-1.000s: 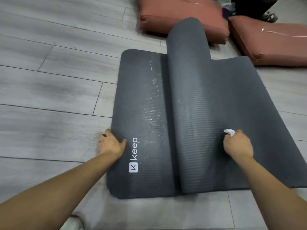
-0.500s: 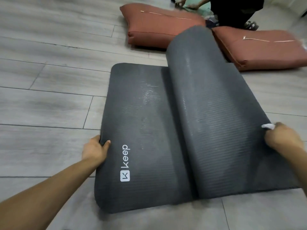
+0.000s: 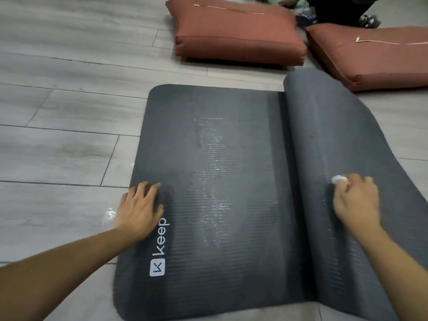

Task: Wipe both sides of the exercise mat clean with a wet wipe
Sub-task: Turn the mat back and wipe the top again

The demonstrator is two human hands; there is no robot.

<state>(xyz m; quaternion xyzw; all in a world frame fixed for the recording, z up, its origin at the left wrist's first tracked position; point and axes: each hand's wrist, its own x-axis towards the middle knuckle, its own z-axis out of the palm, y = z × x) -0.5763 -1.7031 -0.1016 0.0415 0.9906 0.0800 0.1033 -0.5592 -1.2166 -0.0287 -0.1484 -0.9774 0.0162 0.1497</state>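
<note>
The exercise mat (image 3: 220,205) stays put if your flat, open left hand (image 3: 139,209) presses while your right hand (image 3: 356,202), pinching the wet wipe (image 3: 339,179), strokes along the ribs.

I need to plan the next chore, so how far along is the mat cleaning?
Partly done. The flat part of the dark grey foam exercise mat shows wet streaks, so it looks wiped. In hand: the right hand holds the white wet wipe on the curled-over section, while the left hand presses the edge flat. Left: the rest of that curled section and any unwiped side.
</note>
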